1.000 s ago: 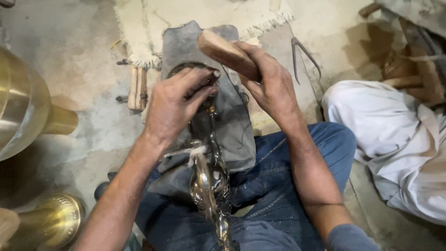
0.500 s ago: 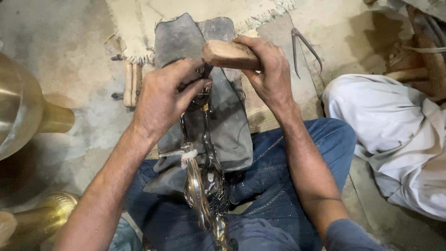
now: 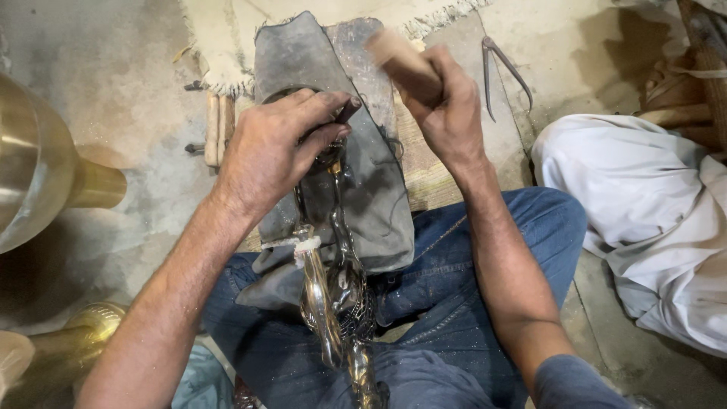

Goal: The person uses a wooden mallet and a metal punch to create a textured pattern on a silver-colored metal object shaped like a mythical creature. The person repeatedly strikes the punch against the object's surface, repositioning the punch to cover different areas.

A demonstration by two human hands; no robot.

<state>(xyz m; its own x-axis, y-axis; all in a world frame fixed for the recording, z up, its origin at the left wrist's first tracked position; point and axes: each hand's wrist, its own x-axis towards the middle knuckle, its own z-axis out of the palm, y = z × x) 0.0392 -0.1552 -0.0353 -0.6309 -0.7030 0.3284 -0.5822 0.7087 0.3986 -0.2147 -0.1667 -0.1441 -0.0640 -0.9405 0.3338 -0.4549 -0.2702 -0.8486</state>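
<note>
Workpiece: we see a shiny curved metal piece (image 3: 333, 303) lying along the lap, over blue jeans (image 3: 454, 303), its upper end resting on a grey cloth pad (image 3: 371, 189).
Left hand: our left hand (image 3: 276, 148) presses down on the upper end of the metal piece, fingers spread over it; the grip is clenched on the piece, thumb side toward the pad.
Right hand: our right hand (image 3: 447, 110) is clenched round a wooden block (image 3: 397, 60), raised above the pad; the block is motion-blurred.
Pad: grey cloth draped over a wooden board (image 3: 428, 178), which sits on the concrete floor (image 3: 113, 91).
Near the pad: metal calipers (image 3: 500, 72) lie on the floor just right of the board; two wooden-handled tools (image 3: 216, 129) lie to its left.
Left edge: a large brass vessel (image 3: 38, 174); a smaller brass piece (image 3: 68, 341) below it.
Right edge: white cloth (image 3: 644, 204) of another person seated beside us.
</note>
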